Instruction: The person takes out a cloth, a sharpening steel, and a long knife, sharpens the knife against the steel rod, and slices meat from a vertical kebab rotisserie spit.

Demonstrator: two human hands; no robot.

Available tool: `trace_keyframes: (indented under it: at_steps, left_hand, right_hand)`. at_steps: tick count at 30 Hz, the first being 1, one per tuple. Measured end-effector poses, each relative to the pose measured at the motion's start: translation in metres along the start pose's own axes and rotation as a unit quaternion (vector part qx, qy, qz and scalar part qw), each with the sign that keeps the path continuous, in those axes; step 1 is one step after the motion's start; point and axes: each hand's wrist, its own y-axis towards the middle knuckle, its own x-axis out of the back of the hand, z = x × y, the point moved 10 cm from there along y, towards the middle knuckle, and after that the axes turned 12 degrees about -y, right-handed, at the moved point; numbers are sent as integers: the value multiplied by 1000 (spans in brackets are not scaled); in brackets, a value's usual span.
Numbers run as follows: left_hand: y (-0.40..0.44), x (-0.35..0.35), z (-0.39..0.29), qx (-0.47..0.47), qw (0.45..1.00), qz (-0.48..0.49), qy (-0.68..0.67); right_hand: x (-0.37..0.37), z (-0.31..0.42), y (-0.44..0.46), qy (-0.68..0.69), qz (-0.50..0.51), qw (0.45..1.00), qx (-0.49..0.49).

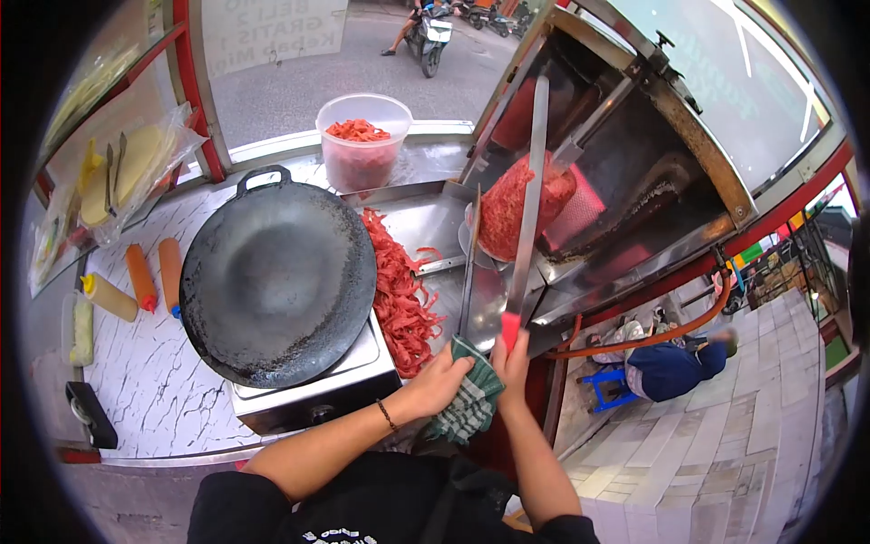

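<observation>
While your right fingers (517, 362) are gripping a knife (529, 213), your left fingers (452, 369) are clutching cloth (470, 404).
The knife is overlapping meat (504, 210), perhaps touching.

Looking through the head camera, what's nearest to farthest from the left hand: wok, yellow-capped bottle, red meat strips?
1. Red meat strips, just ahead of the left hand
2. Wok, to its left
3. Yellow-capped bottle, much farther left

Mirrored lettering on a white sign (288, 56) reads — "BELI 2 GRATIS 1 Kebab Mini"
</observation>
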Motion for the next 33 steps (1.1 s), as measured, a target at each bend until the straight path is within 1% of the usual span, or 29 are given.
trace_keyframes:
  at_steps: [1,3,6,8,10,11,13,14,16,17,18,19,20,22,23,24,25,26,28,29,30,32,33]
  left_hand:
    - [-1,0,-8,-5,1000,-4,-3]
    - [0,-2,-4,-2,1000,5,-18]
    - [2,-4,-5,-12,1000,6,-18]
    - [6,0,-7,-12,1000,-8,-16]
    - [16,5,-2,-12,1000,-2,-2]
    - [16,5,-12,-35,999,-10,-20]
    - [17,3,-18,-46,999,-12,-24]
    - [16,0,-18,-51,998,-9,-24]
    - [18,-1,-10,-46,998,-16,-27]
    - [18,-1,-9,-39,999,-14,-25]
    - [20,0,-10,-33,999,-12,-22]
    - [21,0,-8,-17,1000,-7,-21]
    - [20,-1,-10,-19,1000,-6,-21]
    - [12,-2,-10,-32,999,-27,16]
    - [10,-4,-4,-30,999,-22,14]
    - [8,-5,0,-29,999,-21,16]
    - [5,-5,1,-15,1000,-19,16]
    - [3,-5,3,-1,1000,-17,16]
    - [3,-3,0,-9,1000,-13,24]
    - [5,-1,0,0,1000,-11,19]
    - [7,0,0,8,1000,-12,14]
    - [9,-1,-1,2,1000,-13,14]
    - [10,-2,-2,-3,1000,-12,17]
  right_hand:
    - [0,6,6,0,2,1000,5]
    - [0,7,11,-20,21,999,-28]
    - [9,62,63,-57,22,998,-15]
    - [2,41,50,-65,25,997,-28]
    - [-1,0,4,-74,2,997,-30]
    - [0,-2,-4,-74,2,997,-23]
    - [-1,-3,-23,-74,31,997,-10]
    - [1,5,-13,-75,31,997,-15]
    - [-6,21,36,-104,62,993,-14]
    - [-2,38,49,-108,36,993,25]
    - [0,46,52,-105,34,994,28]
    - [8,54,55,-85,15,996,30]
    - [17,64,56,-68,-2,997,31]
    - [27,81,70,-55,-6,998,27]
    - [27,86,79,-65,1,998,14]
    - [26,86,84,-75,8,997,1]
    - [24,81,84,-68,1,998,11]
    - [19,69,75,-67,0,998,9]
    - [10,37,36,-78,0,997,12]
    - [10,18,16,-76,-43,995,38]
    - [9,19,20,-76,-42,995,44]
    - [14,27,17,-93,-29,995,31]
    - [10,29,34,-75,13,997,8]
